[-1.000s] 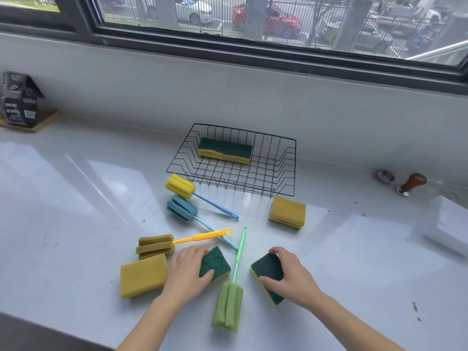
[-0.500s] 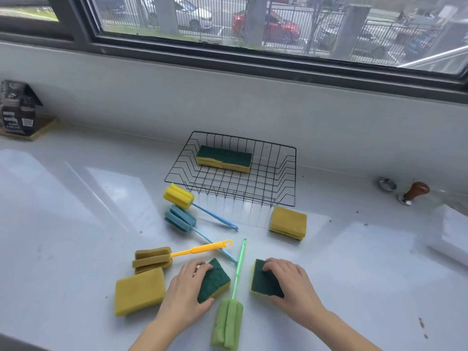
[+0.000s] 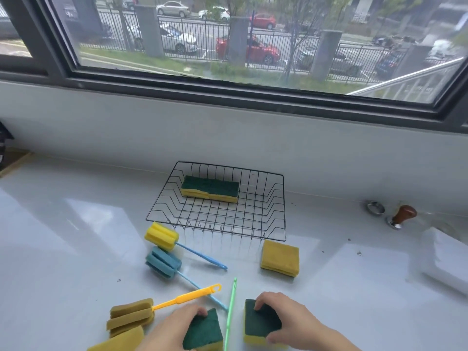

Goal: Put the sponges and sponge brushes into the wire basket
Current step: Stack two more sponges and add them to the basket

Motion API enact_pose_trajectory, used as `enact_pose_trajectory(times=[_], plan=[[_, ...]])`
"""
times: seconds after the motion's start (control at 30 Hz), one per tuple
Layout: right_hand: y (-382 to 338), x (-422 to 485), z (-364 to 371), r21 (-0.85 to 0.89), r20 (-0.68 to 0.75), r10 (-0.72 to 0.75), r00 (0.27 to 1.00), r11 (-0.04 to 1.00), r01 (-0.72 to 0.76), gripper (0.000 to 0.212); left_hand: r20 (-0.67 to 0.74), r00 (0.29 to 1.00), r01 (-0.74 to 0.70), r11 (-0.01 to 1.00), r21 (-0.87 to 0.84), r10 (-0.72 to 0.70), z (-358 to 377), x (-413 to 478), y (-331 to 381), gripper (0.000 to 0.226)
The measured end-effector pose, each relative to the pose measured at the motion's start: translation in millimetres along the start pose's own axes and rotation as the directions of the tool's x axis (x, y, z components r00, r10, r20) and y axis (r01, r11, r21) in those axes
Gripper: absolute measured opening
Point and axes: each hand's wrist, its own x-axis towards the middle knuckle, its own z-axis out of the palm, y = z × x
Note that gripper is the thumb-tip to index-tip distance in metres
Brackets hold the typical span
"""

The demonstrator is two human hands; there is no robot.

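A black wire basket (image 3: 276,231) stands on the white counter near the wall, with two green-and-yellow sponges (image 3: 210,189) side by side in it. At the bottom edge, my left hand (image 3: 174,328) grips a green-topped sponge (image 3: 202,333) and my right hand (image 3: 291,323) grips another green-topped sponge (image 3: 260,325). Between them runs a green brush handle (image 3: 231,310). A yellow sponge brush (image 3: 160,235), a blue sponge brush (image 3: 163,262) and a tan brush with an orange handle (image 3: 130,316) lie to the left. A yellow sponge (image 3: 279,257) lies before the basket; another yellow sponge (image 3: 119,343) is at lower left.
A wood-handled tamper (image 3: 402,216) and a small metal ring (image 3: 375,207) sit by the wall at the right. A white block (image 3: 445,259) lies at the right edge. A dark box (image 3: 3,148) on a wooden board is at the far left.
The view has tilted up, so hands and sponges sit lower in the frame. Both hands have closed further around their green-topped sponges.
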Motion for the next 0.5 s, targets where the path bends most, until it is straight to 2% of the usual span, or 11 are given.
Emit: enact_pose_trajectory(times=[0.03, 0.07, 0.1, 0.13, 0.17, 0.2, 0.23, 0.3, 0.4, 0.5], plan=[[-3, 2, -9, 0.071, 0.004, 0.010, 1.000, 0.997, -0.011, 0.046, 0.053, 0.997, -0.052, 0.999, 0.011, 0.051, -8, -4, 4, 0.021], [-7, 3, -19, 0.130, 0.002, 0.012, 1.000, 0.991, -0.013, 0.045, 0.086, 0.993, -0.075, 0.997, -0.033, 0.078, -15, 4, 3, 0.024], [-9, 9, -31, 0.181, -0.010, 0.008, 1.000, 0.984, -0.006, 0.044, 0.101, 0.986, -0.136, 0.991, -0.006, 0.136, -27, 15, 6, 0.033], [-13, 13, -44, 0.222, -0.026, -0.001, 1.000, 0.975, 0.007, 0.044, 0.064, 0.981, -0.180, 0.982, -0.050, 0.183, -34, 23, 10, 0.031], [-17, 15, -56, 0.249, -0.041, -0.017, 0.999, 0.968, 0.027, 0.044, -0.037, 0.982, -0.189, 0.982, -0.026, 0.188, -53, 30, 14, 0.029], [-20, 21, -70, 0.269, -0.062, -0.035, 0.997, 0.962, 0.051, 0.045, -0.129, 0.985, -0.122, 0.991, -0.047, 0.115, -72, 43, 17, 0.039], [-22, 29, -83, 0.281, -0.099, -0.047, 0.994, 0.957, 0.073, 0.045, -0.152, 0.982, -0.120, 0.990, -0.073, 0.108, -89, 47, 19, 0.047], [-26, 48, -109, 0.293, -0.206, -0.060, 0.977, 0.949, 0.120, 0.046, -0.271, 0.934, -0.240, 0.971, 0.012, 0.234, -116, 75, 20, 0.056], [-26, 85, -147, 0.218, -0.362, -0.062, 0.930, 0.964, 0.150, 0.046, -0.443, 0.846, -0.318, 0.948, 0.028, 0.298, -151, 132, 42, 0.062], [-20, 129, -178, 0.102, -0.435, -0.041, 0.899, 0.990, 0.094, 0.047, -0.479, 0.831, -0.297, 0.953, 0.050, 0.284, -176, 186, 50, 0.062]])
